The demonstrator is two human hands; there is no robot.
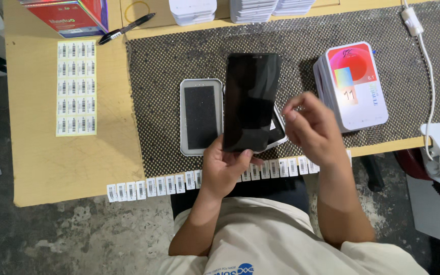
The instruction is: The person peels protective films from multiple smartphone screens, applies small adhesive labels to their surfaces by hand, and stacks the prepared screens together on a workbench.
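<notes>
My left hand (pixel 225 165) grips the lower end of a black phone screen panel (pixel 250 99) and holds it upright over the mat. Just to the right of the panel, my right hand (pixel 309 127) hovers with thumb and forefinger pinched; whether anything is between them I cannot tell. Under and left of the panel lies an open white plastic tray (pixel 200 117) with a dark foam insert. A second tray half (pixel 279 133) peeks out behind the panel.
A stack of white screen boxes with a red print (pixel 355 84) stands to the right on the black dotted mat (pixel 174 56). Barcode label strips (pixel 151 187) line the table's front edge, a label sheet (pixel 76 87) lies left. A pen (pixel 126 29), white stacks (pixel 253 9), a cable (pixel 426 56).
</notes>
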